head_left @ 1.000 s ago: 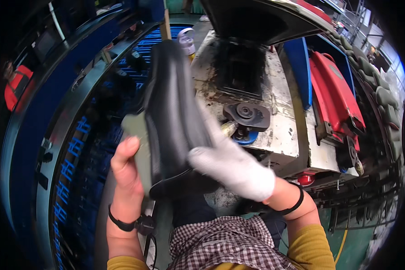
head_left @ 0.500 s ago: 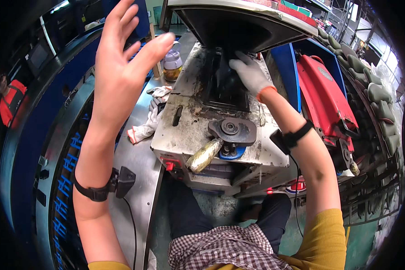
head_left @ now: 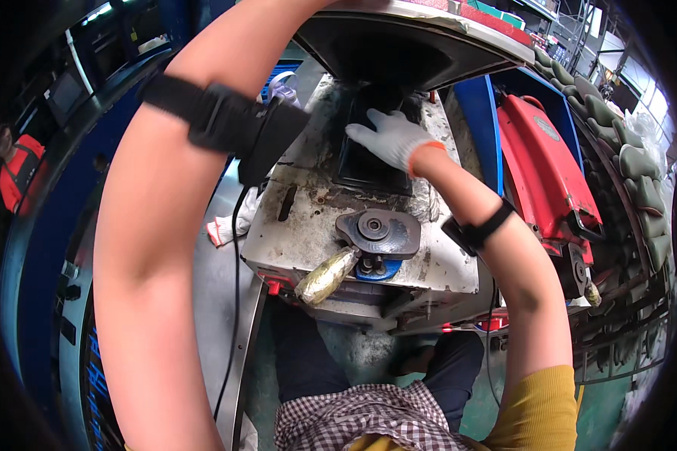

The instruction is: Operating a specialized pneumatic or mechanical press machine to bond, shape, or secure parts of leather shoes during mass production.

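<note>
My right hand (head_left: pixel 393 140), in a white knit glove with an orange cuff, is over a black rectangular plate (head_left: pixel 368 171) on the worn, pale machine bed. Its fingers are spread and it grips nothing; whether the fingertips touch the plate I cannot tell. Behind it a dark, hinged-looking lid (head_left: pixel 436 56) is tilted up above the bed. My left forearm (head_left: pixel 241 52) reaches up past the lid's left side, and the hand lies beyond the upper edge of the picture. Both forearms carry black straps with small devices.
Nearest me on the bed is a clamp (head_left: pixel 376 233) with a tape-wrapped handle (head_left: pixel 327 276). A white glove (head_left: pixel 233 224) lies on the metal table at left. At right are a red machine cover (head_left: pixel 545 165), a blue bin (head_left: pixel 478 113) and racked dark green pads (head_left: pixel 643 184). A person (head_left: pixel 22 169) is far left.
My left arm has swung up and forward, taking its bare hand out of view. My right hand has shifted left and nearer over the black plate, its fingers now spread.
</note>
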The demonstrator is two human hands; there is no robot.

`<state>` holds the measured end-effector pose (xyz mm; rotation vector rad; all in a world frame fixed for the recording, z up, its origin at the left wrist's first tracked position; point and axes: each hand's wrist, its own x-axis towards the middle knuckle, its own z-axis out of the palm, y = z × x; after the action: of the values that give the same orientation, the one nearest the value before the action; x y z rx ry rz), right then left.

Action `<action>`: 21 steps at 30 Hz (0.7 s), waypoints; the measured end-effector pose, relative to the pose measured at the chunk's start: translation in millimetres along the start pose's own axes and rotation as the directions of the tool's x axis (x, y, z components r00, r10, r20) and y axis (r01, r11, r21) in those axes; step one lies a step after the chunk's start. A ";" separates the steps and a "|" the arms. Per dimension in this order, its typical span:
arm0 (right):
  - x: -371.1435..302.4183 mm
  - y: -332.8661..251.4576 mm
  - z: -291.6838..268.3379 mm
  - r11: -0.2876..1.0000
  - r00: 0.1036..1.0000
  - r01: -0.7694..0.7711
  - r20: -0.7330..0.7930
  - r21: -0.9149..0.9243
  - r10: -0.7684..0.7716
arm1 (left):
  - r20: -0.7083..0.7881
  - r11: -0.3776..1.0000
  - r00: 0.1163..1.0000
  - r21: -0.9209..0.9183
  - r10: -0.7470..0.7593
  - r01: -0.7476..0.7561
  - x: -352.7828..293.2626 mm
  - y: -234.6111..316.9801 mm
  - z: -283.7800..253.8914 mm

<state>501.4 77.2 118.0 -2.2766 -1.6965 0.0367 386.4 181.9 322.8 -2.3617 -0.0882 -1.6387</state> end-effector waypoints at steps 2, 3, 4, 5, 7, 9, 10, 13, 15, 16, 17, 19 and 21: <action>-40.4 12.7 -22.9 0.984 0.982 0.145 -0.138 0.098 -0.131 | 0.135 0.999 0.990 -0.004 -0.047 0.048 6.1 7.8 1.9; -70.1 12.7 -36.8 0.965 0.962 0.216 -0.204 0.148 -0.184 | 0.133 0.999 0.990 -0.002 -0.044 0.044 10.5 5.9 1.0; -101.4 8.4 -51.5 0.938 0.951 0.251 -0.243 0.241 -0.193 | 0.141 0.998 0.988 0.008 -0.061 0.061 16.0 0.0 0.6; -132.5 6.3 -60.0 0.902 0.939 0.284 -0.284 0.327 -0.193 | 0.147 0.997 0.986 0.014 -0.076 0.075 20.1 -1.6 0.4; -181.6 8.8 -43.2 0.771 0.884 0.423 -0.405 0.476 -0.235 | 0.166 0.993 0.982 0.098 -0.087 0.072 8.3 13.2 -14.2; -231.9 3.0 -27.8 0.693 0.936 0.350 -0.262 0.630 -0.235 | 0.230 0.985 0.966 0.153 -0.116 0.082 -10.8 32.4 -31.6; -255.3 5.4 -9.2 0.533 0.952 0.298 -0.207 0.792 -0.224 | 0.258 0.987 0.961 0.145 -0.103 0.067 -17.7 41.3 -33.3; -288.4 -15.0 40.5 0.021 0.966 -0.229 0.229 0.973 -0.120 | 0.493 0.970 0.840 0.192 -0.227 0.150 -43.6 61.9 -37.2; -287.3 -23.0 84.9 -0.075 0.918 -0.345 0.319 0.936 -0.236 | 0.353 0.996 0.932 -0.002 -0.082 0.089 -81.3 67.2 -33.0; -284.2 -28.5 100.4 -0.112 0.891 -0.393 0.347 0.913 -0.294 | 0.377 0.992 0.923 -0.068 -0.075 0.108 -97.5 74.2 -35.4; -280.9 -37.2 111.0 -0.186 0.861 -0.447 0.364 0.875 -0.355 | 0.404 0.988 0.910 -0.081 -0.091 0.135 -114.5 80.2 -37.5; -272.4 -50.8 127.6 -0.312 0.808 -0.533 0.364 0.786 -0.464 | 0.467 0.975 0.875 -0.103 -0.129 0.199 -144.1 91.8 -34.5; -264.9 -64.6 136.1 -0.434 0.811 -0.553 0.338 0.712 -0.478 | 0.513 0.967 0.842 -0.081 -0.166 0.240 -169.0 104.9 -34.3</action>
<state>334.2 -124.9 -37.2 -0.5663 -0.6116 1.7785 315.2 89.2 158.2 -2.9263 -0.3437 -1.0837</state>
